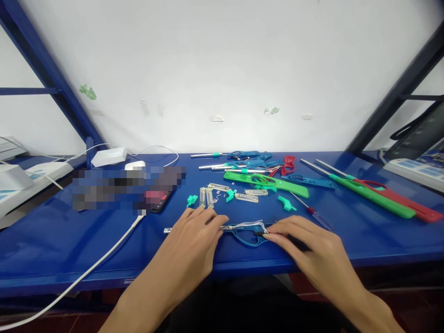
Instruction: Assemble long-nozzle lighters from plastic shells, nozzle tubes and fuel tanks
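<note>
Left hand has the metal tube of an opened-up blue lighter, right hand pinching by its white wires. Clear tanks just beyond both, lol.

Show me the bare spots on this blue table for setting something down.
Bare: the front-left tabletop, left of the white cable; also front right, right of the right hand and nearer than the green long-barrel lighter. Crowded: the middle and back, with clear tanks, teal pieces, blue lighter shells.
</note>
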The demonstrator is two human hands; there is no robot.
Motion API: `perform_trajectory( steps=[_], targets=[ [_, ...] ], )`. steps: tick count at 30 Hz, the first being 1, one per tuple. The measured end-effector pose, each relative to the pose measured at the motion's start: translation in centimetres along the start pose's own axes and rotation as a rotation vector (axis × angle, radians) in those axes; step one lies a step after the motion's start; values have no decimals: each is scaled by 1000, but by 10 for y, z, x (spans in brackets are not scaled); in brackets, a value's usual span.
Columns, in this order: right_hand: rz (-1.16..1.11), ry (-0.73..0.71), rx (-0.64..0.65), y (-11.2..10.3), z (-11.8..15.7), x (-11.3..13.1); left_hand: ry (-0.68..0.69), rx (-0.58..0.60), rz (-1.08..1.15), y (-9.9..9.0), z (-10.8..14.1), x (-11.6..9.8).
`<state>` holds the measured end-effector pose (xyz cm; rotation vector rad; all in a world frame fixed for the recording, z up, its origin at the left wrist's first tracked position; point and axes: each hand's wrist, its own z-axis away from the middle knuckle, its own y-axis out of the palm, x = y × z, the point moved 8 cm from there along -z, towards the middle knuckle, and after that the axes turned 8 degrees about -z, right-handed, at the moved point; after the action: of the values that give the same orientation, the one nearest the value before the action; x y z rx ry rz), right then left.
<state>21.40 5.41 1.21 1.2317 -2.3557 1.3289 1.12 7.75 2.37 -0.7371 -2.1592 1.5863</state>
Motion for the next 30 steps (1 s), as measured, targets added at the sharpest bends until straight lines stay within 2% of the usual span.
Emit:
perform_trajectory(
  steps=[3,5,7,11,14,19,20,23,26,30],
  targets=[
    [-5,-12,-16,0,0,1,-57,-57,7,-12,-15,5],
    [-15,-14,-31,-1,0,1,-120,-30,-30,-13,-32,9],
    [-23,-16,-41,-1,-1,0,-154,37,-100,-6,-49,13],
    [-26,-34,-43,0,-2,2,-176,80,-132,8,-73,19],
    [-26,-39,-50,-1,-3,3,-182,83,-125,10,-74,19],
    [-27,-32,-50,-1,-3,3,-246,-17,-69,-16,-52,17],
    [-27,-31,-45,-1,-3,3,-252,-47,-16,-22,-46,16],
    [-22,-28,-41,-1,-3,2,-289,-114,392,-33,-30,17],
    [-14,-23,-57,-1,-3,2,-357,-74,788,-26,-19,17],
    [-31,-7,-82,-2,-1,0,-402,-13,1079,-9,-14,6]
  ],
)
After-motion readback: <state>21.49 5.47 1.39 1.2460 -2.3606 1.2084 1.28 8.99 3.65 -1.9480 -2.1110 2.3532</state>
